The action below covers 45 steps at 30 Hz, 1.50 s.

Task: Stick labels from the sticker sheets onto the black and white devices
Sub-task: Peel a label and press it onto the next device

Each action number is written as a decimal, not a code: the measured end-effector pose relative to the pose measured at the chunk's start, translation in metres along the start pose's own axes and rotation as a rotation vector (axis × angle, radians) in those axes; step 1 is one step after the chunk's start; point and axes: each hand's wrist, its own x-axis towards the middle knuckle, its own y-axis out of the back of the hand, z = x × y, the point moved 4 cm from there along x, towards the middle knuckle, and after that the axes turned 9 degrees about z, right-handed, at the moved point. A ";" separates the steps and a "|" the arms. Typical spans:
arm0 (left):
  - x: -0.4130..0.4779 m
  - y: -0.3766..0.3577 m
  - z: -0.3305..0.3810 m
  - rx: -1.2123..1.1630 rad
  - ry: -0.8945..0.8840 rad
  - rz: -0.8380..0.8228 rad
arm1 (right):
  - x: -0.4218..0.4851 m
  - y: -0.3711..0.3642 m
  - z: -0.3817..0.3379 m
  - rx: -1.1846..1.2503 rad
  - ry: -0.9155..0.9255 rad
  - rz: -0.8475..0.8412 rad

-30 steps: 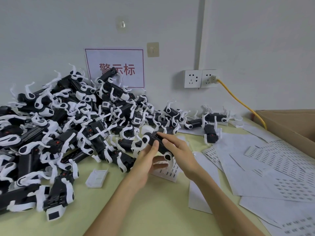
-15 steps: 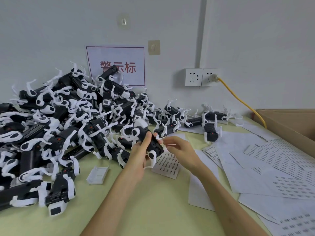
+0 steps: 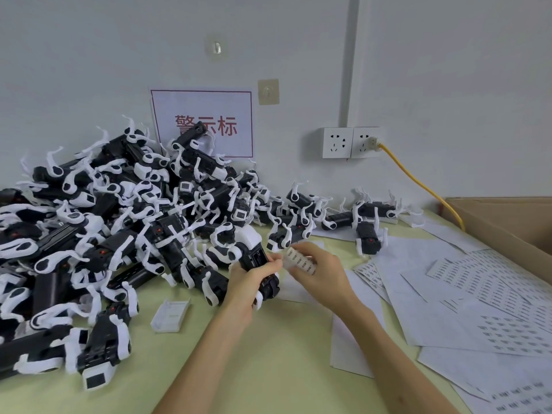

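Seemingly early on, the left hand (image 3: 251,279) grips one device (image 3: 254,255) just beside the right hand (image 3: 322,273), which pinches a sticker strip (image 3: 300,259) not yet applied, while a pile of devices (image 3: 119,228) crowds left of both hands and loose sticker sheets (image 3: 478,294) lie right.
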 end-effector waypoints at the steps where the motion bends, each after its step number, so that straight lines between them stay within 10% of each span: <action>1: 0.000 0.001 -0.001 0.012 0.021 0.034 | 0.001 0.003 -0.004 0.048 0.025 0.027; 34: -0.002 -0.001 0.004 0.077 -0.375 0.090 | -0.007 0.005 -0.038 0.058 0.289 0.146; 45: -0.003 -0.006 0.004 0.293 -0.573 0.017 | -0.010 0.002 -0.035 0.127 0.117 0.067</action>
